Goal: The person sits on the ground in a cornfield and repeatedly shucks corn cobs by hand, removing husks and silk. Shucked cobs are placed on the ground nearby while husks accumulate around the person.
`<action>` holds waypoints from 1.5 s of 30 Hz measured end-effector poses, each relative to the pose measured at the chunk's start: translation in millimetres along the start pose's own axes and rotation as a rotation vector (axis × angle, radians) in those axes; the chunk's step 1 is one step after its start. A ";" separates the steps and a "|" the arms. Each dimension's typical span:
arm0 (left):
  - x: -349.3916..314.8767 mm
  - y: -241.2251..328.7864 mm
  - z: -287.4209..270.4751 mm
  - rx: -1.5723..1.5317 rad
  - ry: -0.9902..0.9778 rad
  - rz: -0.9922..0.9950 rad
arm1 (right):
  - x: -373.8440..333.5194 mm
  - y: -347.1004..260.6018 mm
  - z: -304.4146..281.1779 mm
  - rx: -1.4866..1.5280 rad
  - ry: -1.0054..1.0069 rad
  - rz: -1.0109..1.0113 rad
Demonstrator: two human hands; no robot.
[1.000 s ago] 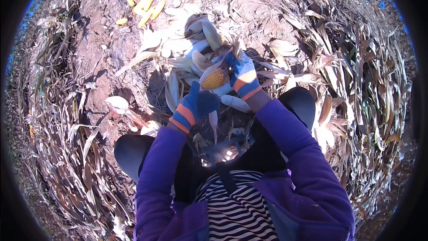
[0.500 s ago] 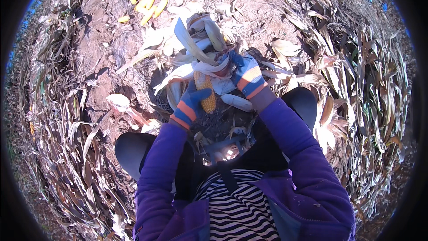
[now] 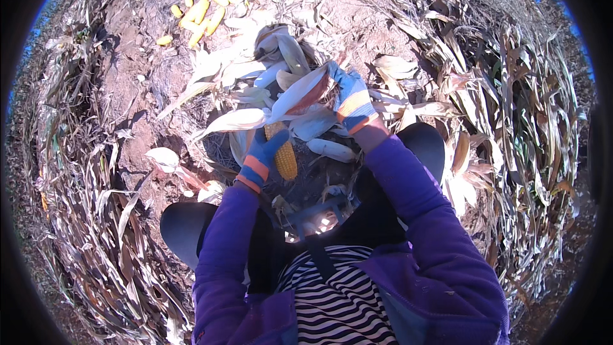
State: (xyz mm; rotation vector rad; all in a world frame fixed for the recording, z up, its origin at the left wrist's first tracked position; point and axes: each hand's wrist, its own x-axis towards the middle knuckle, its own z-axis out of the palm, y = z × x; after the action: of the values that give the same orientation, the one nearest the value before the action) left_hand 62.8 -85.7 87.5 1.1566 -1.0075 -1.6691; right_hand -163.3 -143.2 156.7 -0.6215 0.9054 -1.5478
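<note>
My left hand (image 3: 257, 157), in a blue and orange striped glove, is closed around a yellow ear of corn (image 3: 286, 161). The ear's kernels are bare at the near end, while pale husk covers its far end. My right hand (image 3: 353, 98), gloved the same way, grips the tip of a long corn husk (image 3: 300, 94) that stretches leftward toward the ear. Part of the left fingers is hidden behind the ear. Just right of the ear, a pale husk-wrapped ear (image 3: 332, 149) lies on the ground.
Loose husks (image 3: 281, 48) are heaped beyond my hands. Several bare yellow ears (image 3: 198, 13) lie on the soil at the far left. Dry corn stalks (image 3: 511, 89) pile up on the right, and more stalks (image 3: 115, 236) on the left. My knees flank the work spot.
The ear and my left hand have moved slightly left and nearer. The husk in my right hand is now pulled out long and taut, away from the ear.
</note>
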 end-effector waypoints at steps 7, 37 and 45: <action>14.8 -19.4 -51.9 -0.227 0.307 0.011 | -29.2 5.9 34.5 -0.051 -0.181 0.268; 9.0 15.0 -61.1 -0.427 0.391 -0.151 | -82.7 78.1 55.7 -0.929 -0.751 0.375; 18.5 1.8 -95.4 0.628 0.199 0.306 | -80.2 72.8 35.0 -0.913 -0.786 0.471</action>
State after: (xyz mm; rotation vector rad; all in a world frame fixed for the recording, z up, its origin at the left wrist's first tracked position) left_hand 150.5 -117.5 60.4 1.4383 -1.5455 -0.9931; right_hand -79.6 -73.4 124.1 -1.4097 0.9965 -0.3164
